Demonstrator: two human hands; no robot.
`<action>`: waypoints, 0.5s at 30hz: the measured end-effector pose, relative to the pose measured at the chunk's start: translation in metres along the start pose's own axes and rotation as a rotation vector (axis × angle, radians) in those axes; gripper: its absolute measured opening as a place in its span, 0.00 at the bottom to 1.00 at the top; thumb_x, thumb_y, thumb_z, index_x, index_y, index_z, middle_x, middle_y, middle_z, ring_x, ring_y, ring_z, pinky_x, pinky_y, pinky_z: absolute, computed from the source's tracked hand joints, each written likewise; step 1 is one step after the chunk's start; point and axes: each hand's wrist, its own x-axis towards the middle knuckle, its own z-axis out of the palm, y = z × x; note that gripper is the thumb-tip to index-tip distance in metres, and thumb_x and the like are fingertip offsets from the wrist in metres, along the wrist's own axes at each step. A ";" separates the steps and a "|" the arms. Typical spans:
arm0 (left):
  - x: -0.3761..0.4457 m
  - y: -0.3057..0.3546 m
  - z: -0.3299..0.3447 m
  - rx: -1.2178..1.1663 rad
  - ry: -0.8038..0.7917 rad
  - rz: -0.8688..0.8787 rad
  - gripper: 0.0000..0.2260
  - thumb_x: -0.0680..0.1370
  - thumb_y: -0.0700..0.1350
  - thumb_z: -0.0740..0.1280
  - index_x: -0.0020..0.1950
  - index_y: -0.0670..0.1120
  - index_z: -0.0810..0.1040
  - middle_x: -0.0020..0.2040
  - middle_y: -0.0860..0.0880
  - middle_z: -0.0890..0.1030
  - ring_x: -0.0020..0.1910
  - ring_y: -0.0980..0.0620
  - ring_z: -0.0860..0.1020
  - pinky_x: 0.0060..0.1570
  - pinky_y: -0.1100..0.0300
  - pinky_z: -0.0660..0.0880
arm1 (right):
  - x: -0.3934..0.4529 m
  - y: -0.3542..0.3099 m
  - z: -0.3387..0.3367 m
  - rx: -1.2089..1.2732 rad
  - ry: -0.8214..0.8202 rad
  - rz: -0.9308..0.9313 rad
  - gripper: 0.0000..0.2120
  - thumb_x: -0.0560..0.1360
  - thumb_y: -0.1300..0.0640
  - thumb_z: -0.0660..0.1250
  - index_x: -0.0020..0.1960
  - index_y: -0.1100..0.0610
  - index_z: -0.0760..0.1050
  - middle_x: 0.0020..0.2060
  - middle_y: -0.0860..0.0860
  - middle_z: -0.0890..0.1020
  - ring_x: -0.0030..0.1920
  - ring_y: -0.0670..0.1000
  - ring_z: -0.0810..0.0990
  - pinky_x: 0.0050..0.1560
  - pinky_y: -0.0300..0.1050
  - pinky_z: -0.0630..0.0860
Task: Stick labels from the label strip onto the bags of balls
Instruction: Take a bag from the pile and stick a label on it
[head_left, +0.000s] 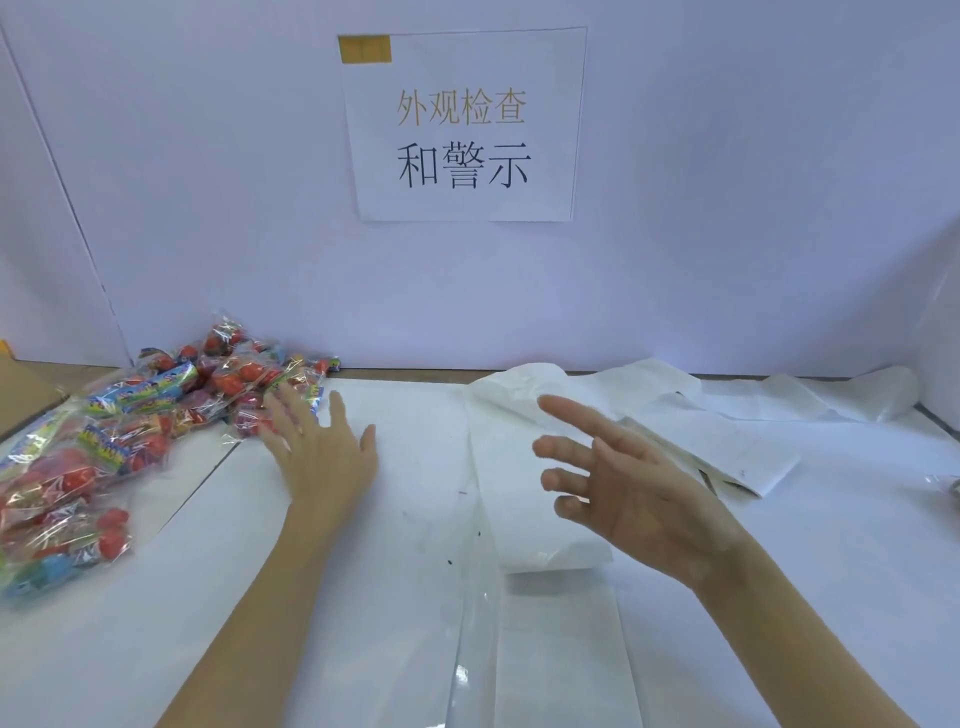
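A heap of clear bags of red balls (130, 431) with colourful header cards lies at the left of the white table (831, 545). My left hand (322, 447) reaches toward the heap with straight, spread fingers, its fingertips at the nearest bags. My right hand (618, 483) hovers above the table's middle, fingers spread and holding nothing. Under and behind it runs a long white label strip (540, 519), crumpled at its far end near the back wall.
A folded white sheet (743, 452) and more crumpled backing paper (831, 395) lie at the back right. A printed paper sign (462, 124) hangs on the white wall. A brown cardboard edge (26, 389) shows at far left. A small clear item (948, 486) sits at the right edge.
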 end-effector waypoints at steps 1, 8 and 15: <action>0.003 -0.006 0.000 0.015 -0.018 -0.040 0.31 0.85 0.59 0.57 0.85 0.48 0.55 0.83 0.34 0.44 0.82 0.31 0.41 0.78 0.37 0.41 | 0.001 0.002 0.000 -0.001 0.023 0.016 0.25 0.85 0.52 0.66 0.80 0.53 0.67 0.63 0.53 0.81 0.57 0.52 0.81 0.56 0.45 0.77; 0.001 0.003 -0.012 0.166 0.087 0.010 0.32 0.81 0.61 0.63 0.74 0.39 0.66 0.68 0.40 0.71 0.64 0.38 0.71 0.62 0.47 0.68 | 0.007 0.009 0.003 0.011 0.130 0.056 0.26 0.78 0.48 0.75 0.73 0.54 0.76 0.54 0.52 0.82 0.50 0.52 0.81 0.52 0.44 0.78; 0.000 0.006 -0.009 -0.225 0.031 0.147 0.19 0.78 0.52 0.72 0.61 0.42 0.73 0.60 0.40 0.71 0.58 0.39 0.70 0.59 0.51 0.68 | 0.010 0.010 0.006 0.021 0.227 0.071 0.29 0.71 0.47 0.81 0.68 0.56 0.81 0.50 0.52 0.81 0.47 0.52 0.80 0.48 0.44 0.79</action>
